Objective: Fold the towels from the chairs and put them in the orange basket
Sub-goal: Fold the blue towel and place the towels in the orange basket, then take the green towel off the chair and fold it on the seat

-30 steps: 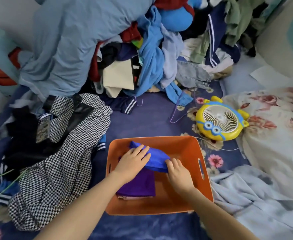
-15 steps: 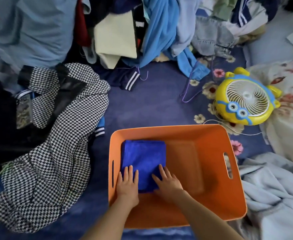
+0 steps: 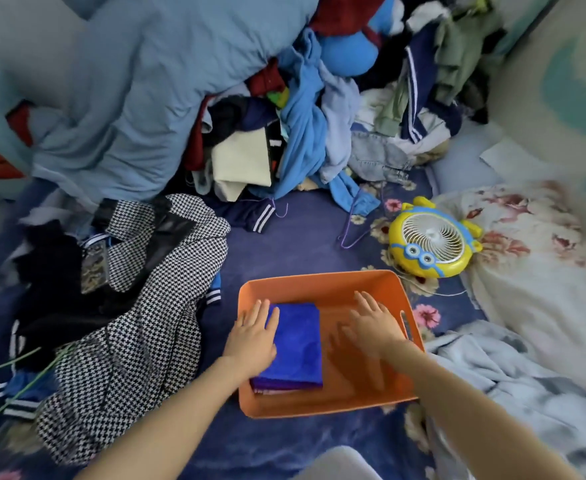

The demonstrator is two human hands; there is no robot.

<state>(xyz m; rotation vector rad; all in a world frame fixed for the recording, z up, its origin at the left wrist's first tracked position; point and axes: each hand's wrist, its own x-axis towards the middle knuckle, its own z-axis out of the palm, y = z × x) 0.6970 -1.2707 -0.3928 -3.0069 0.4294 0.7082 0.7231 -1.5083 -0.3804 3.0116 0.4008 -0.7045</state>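
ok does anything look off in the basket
Nothing odd in the orange basket: the blue towel lies flat and squarely folded atop the stack at its left side, the left hand resting on it, the right hand open over the bare half.

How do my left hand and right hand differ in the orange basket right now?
The left hand lies flat on the left edge of the folded blue towel; the right hand is over the bare right half of the orange basket, touching no towel. The left hand looks sharp, the right hand blurred. Both are open, fingers straight, holding nothing.
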